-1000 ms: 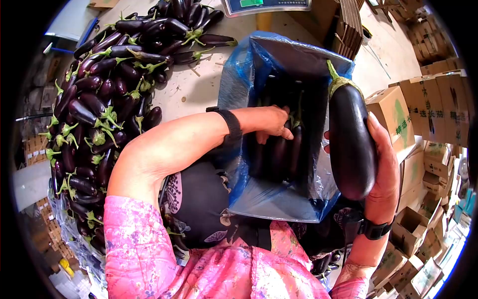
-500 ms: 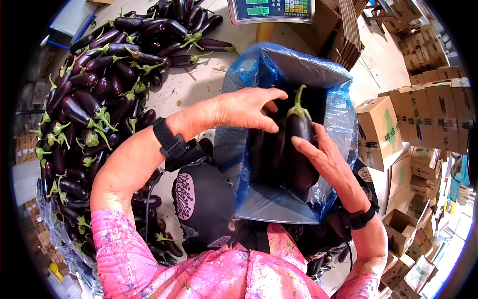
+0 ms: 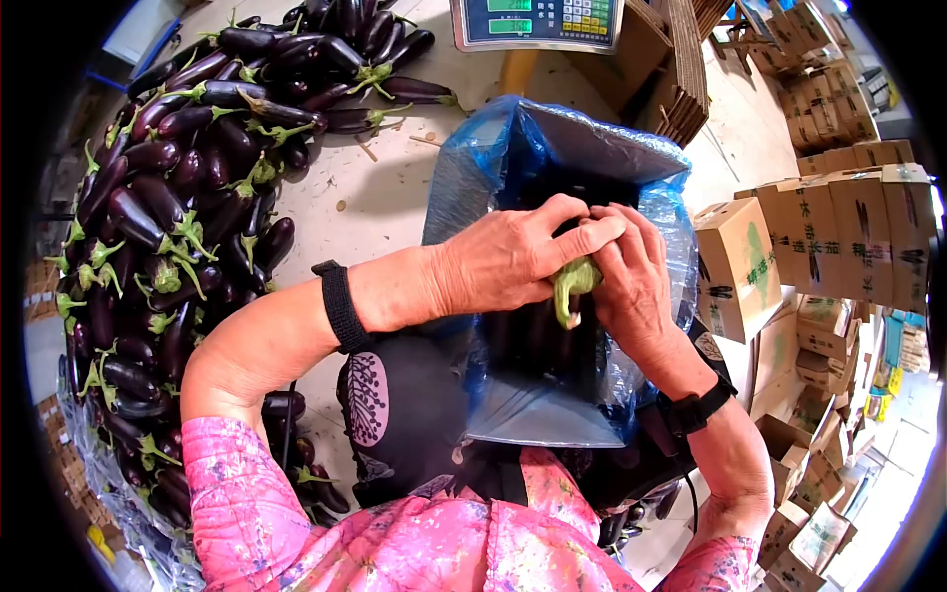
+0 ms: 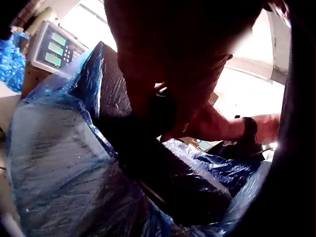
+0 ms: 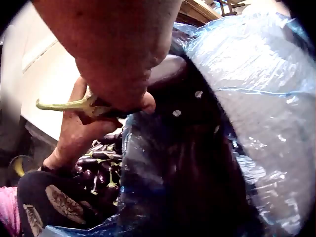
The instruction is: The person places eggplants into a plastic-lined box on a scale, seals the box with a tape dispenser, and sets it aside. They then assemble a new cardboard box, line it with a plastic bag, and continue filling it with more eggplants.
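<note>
Over a box lined with blue plastic film (image 3: 464, 183), both hands hold one dark eggplant together. Its green stem (image 3: 570, 288) sticks out between them toward the body in the head view, while the fingers hide most of the rest. The left hand (image 3: 508, 255) grips from the left with its fingers bent across the top. From the right, the right hand (image 3: 639, 281) curls its fingers round it. In the right wrist view the stem (image 5: 64, 105) points left, away from the box. More dark eggplants (image 3: 538, 340) lie in shadow inside the box.
A large heap of eggplants (image 3: 168, 197) covers the table's left side. Beyond the box stands a scale (image 3: 538, 25) with lit green displays, beside folded cardboard (image 3: 681, 74). Printed cartons (image 3: 740, 261) are stacked at the right. The box sits close before the person's lap.
The right hand has carried the eggplant from the box's right side to over its middle. The left hand has come up out of the box and taken hold too; the stem now points toward the body.
</note>
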Demonstrator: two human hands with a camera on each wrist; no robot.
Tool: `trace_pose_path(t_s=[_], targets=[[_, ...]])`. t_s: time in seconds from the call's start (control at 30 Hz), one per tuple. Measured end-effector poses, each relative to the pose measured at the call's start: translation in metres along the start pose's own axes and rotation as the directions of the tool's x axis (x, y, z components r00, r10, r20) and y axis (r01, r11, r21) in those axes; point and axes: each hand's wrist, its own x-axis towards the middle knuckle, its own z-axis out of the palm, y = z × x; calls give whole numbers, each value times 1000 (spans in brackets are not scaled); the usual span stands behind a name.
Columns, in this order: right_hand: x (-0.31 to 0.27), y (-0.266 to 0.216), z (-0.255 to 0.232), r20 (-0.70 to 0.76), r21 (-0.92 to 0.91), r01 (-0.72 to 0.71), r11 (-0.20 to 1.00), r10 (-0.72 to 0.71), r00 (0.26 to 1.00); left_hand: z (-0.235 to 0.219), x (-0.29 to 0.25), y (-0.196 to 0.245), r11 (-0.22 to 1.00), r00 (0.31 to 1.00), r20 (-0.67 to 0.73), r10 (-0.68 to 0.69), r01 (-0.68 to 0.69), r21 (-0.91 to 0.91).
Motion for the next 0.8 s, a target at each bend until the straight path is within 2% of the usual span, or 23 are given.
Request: trace_pose_path(t_s=[0.1,0.13,0.17,0.23,0.27,0.37,0.4,0.5,0.6,0.7,0.77,0.8], targets=[[1,10,2,48,-182,158,971,-151,987,2,-5,-11,978,999,-37,-26,18,-210],[1,18,6,119,-218,218,951,-196,973,-1,-6,-15,941,999,35,-36,45,-335],[0,23,12,190,-250,281,927,-237,953,-4,-9,-18,937,984,161,-75,125,-327],[-3,25,29,379,-267,346,900,-232,896,-15,-12,-21,918,906,393,-156,280,-280],[-4,23,34,373,-307,317,898,-192,908,-21,-16,-21,920,854,484,-189,327,-218],[1,13,34,396,-349,301,887,-151,906,-29,-61,-28,687,855,450,-260,491,-536],[2,13,32,407,-357,302,884,-143,902,-34,-76,-26,613,822,464,-329,560,-557],[4,14,16,515,-196,353,915,-210,831,-46,-125,-22,383,723,460,-516,675,-631],[-4,27,26,557,-201,311,929,-153,816,-37,-176,-22,188,612,348,-710,641,-744],[-2,30,28,565,-245,294,924,-111,818,-2,-223,-24,103,495,267,-827,600,-793],[-4,24,27,581,-248,282,927,-90,809,25,-251,-26,129,435,232,-870,655,-744],[-13,22,33,575,-272,264,925,-64,816,42,-268,-29,166,434,191,-880,660,-733]])
